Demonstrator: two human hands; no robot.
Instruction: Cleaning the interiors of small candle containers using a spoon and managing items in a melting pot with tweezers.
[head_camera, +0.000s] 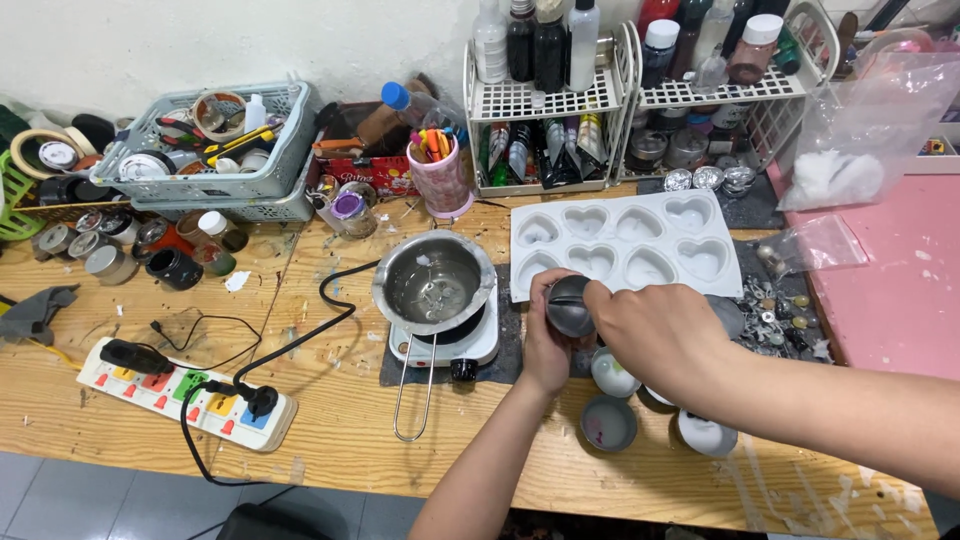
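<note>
Both hands clasped a small dark jar (570, 305): left hand (545, 345) steadying it, right hand (655, 335) fingers gripping its top above the bench (340, 420).

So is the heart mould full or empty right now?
Mostly empty: the white mould shows bare heart cavities, though the top-left one seems to hold something pale. The hands hide part of the nearest cavity.

The small cup (569, 305) held between both hands looks like dull grey metal. Left of it, the pot (434, 281) is shiny steel on a glossy white hotplate (446, 345). The heart mould (622, 245) just beyond seems smooth, matt white silicone. The table (330, 410) is rough, scratched bare wood. At far left, the basket (215, 150) is grey plastic.
</note>
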